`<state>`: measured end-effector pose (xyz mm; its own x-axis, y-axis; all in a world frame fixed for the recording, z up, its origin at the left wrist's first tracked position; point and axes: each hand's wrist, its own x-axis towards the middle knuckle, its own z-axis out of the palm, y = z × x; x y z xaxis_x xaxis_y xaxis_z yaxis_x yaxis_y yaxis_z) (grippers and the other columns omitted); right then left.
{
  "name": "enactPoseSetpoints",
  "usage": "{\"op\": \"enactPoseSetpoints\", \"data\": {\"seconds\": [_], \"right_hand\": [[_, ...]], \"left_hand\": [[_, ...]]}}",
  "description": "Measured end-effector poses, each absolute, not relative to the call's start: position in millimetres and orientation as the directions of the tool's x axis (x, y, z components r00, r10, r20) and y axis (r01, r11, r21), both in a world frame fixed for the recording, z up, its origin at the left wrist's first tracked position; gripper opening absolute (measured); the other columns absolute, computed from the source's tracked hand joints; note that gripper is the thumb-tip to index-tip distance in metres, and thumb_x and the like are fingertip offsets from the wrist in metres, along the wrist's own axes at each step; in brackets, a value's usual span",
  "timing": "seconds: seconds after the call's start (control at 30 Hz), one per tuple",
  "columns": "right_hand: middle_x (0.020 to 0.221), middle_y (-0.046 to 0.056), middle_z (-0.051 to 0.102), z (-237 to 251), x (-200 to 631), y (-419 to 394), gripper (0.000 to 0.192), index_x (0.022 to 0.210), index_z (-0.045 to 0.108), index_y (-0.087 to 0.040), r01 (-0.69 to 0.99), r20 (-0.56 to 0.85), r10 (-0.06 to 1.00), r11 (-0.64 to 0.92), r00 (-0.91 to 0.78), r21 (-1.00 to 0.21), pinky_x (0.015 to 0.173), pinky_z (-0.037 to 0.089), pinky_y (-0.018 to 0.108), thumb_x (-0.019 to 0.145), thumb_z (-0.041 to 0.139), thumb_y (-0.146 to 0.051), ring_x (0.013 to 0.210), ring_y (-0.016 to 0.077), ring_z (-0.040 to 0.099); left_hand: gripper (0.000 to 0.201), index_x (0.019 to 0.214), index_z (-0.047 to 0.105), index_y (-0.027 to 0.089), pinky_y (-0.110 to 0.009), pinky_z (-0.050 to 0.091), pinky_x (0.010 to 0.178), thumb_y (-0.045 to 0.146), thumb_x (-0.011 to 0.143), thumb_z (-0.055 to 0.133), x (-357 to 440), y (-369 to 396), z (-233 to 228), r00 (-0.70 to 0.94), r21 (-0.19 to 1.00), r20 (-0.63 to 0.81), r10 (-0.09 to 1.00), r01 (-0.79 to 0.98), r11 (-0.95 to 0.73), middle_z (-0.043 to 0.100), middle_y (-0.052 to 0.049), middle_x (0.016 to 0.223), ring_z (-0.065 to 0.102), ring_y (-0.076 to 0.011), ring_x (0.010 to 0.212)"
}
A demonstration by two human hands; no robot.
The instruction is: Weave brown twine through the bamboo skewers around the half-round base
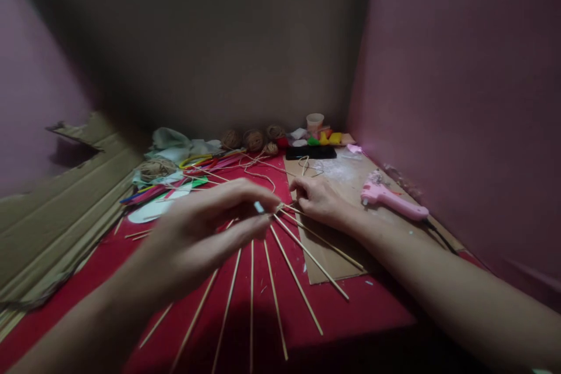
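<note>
Several thin wooden sticks (289, 266) fan out toward me on a red surface (350, 310), meeting at a hub near the middle of the view. My left hand (210, 231) pinches that hub from the left, its fingers closed on the stick ends. My right hand (318, 198) holds the same hub from the right, its fingers on a jute string (263, 175) that trails back to the far clutter. How the string is wound on the hub is hidden by the fingers.
A pink glue gun (392, 200) lies on a cardboard sheet (346, 178) at right. Twine balls (253, 140), a black phone (310, 152), a cup (314, 121), coloured pieces and cloth crowd the back. Cardboard (56, 210) leans at left. Pink walls close both sides.
</note>
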<state>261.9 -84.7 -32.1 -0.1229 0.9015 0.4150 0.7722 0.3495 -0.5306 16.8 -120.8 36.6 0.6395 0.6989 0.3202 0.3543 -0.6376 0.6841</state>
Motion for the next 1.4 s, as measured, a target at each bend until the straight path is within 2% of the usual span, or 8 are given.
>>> {"op": "enactPoseSetpoints", "data": {"seconds": [0.13,0.23,0.47,0.6,0.73,0.83,0.93,1.4], "right_hand": [[0.066,0.0,0.059,-32.3,261.4,-82.4,0.029,0.083,0.063,-0.014,0.693,0.479,0.876,0.376,-0.051,-0.615,0.061,0.038,0.023,0.065,0.045,0.0,0.061,0.011,0.05],[0.068,0.0,0.059,-33.1,260.2,-81.5,0.028,0.084,0.062,-0.013,0.628,0.535,0.844,0.427,-0.019,-0.651,0.062,0.041,0.023,0.066,0.045,-0.001,0.063,0.0116,0.053],[0.075,0.002,0.063,-32.1,256.3,-86.1,0.023,0.082,0.062,-0.014,0.515,0.69,0.719,0.624,-0.083,-0.588,0.065,0.044,0.023,0.072,0.045,-0.002,0.069,0.0116,0.056],[0.071,0.002,0.059,-27.5,257.7,-89.7,0.022,0.074,0.06,-0.015,0.563,0.736,0.677,0.613,-0.014,-0.554,0.065,0.043,0.023,0.068,0.045,0.0,0.067,0.012,0.054],[0.069,0.004,0.06,-23.7,258.8,-90.3,0.018,0.064,0.062,-0.014,0.685,0.619,0.785,0.443,0.015,-0.578,0.064,0.041,0.025,0.065,0.048,-0.002,0.066,0.0139,0.054],[0.073,0.005,0.065,-24.7,257.2,-88.2,0.018,0.071,0.069,-0.015,0.757,0.394,0.914,0.326,-0.099,-0.567,0.064,0.041,0.026,0.07,0.052,-0.008,0.066,0.0151,0.056],[0.08,0.005,0.068,-28.5,255.7,-85.0,0.021,0.084,0.073,-0.019,0.776,0.274,0.935,0.341,-0.224,-0.53,0.066,0.041,0.026,0.076,0.054,-0.015,0.07,0.0155,0.058],[0.086,0.004,0.065,-34.9,254.5,-81.2,0.022,0.083,0.074,-0.019,0.747,0.269,0.939,0.336,-0.216,-0.574,0.07,0.042,0.025,0.073,0.058,-0.007,0.075,0.0142,0.057]], "left_hand": [[0.026,0.096,0.066,0.013,-0.023,0.042,0.054,0.026,0.075,0.06,84.8,-59.9,30.1,0.633,0.582,0.168,0.756,0.555,-0.594,0.064,-0.003,0.07,0.056,-0.0131,0.061],[0.025,0.091,0.068,0.013,-0.023,0.04,0.052,0.027,0.072,0.059,102.2,-32.9,4.1,0.635,0.588,0.059,0.77,0.602,-0.54,0.065,-0.002,0.067,0.057,-0.0138,0.059],[0.016,0.072,0.068,0.014,-0.021,0.036,0.054,0.024,0.069,0.057,109.4,-27.7,-13.3,0.661,0.552,0.152,0.735,0.56,-0.618,0.061,-0.001,0.061,0.053,-0.0132,0.06],[0.014,0.061,0.059,0.015,-0.02,0.036,0.048,0.025,0.07,0.055,111.0,-30.4,-13.3,0.573,0.737,0.114,0.811,0.499,-0.456,0.056,0.001,0.054,0.052,-0.0119,0.053],[0.017,0.065,0.057,0.015,-0.019,0.035,0.042,0.032,0.068,0.062,106.9,-34.2,-11.8,0.475,0.891,-0.012,0.88,0.405,-0.207,0.051,0.004,0.048,0.047,-0.0096,0.044],[0.018,0.068,0.058,0.014,-0.017,0.031,0.04,0.032,0.068,0.065,103.4,-36.0,-10.9,0.486,0.927,-0.008,0.874,0.331,-0.175,0.05,0.005,0.048,0.043,-0.007,0.042],[0.017,0.07,0.059,0.014,-0.017,0.03,0.04,0.03,0.068,0.065,101.3,-36.4,-10.9,0.51,0.947,-0.006,0.86,0.279,-0.159,0.051,0.005,0.049,0.042,-0.006,0.042],[0.021,0.073,0.059,0.013,-0.02,0.039,0.049,0.032,0.07,0.068,88.0,-36.4,0.9,0.556,0.989,0.018,0.831,0.115,-0.098,0.06,0.0,0.06,0.05,-0.0081,0.049]]}}
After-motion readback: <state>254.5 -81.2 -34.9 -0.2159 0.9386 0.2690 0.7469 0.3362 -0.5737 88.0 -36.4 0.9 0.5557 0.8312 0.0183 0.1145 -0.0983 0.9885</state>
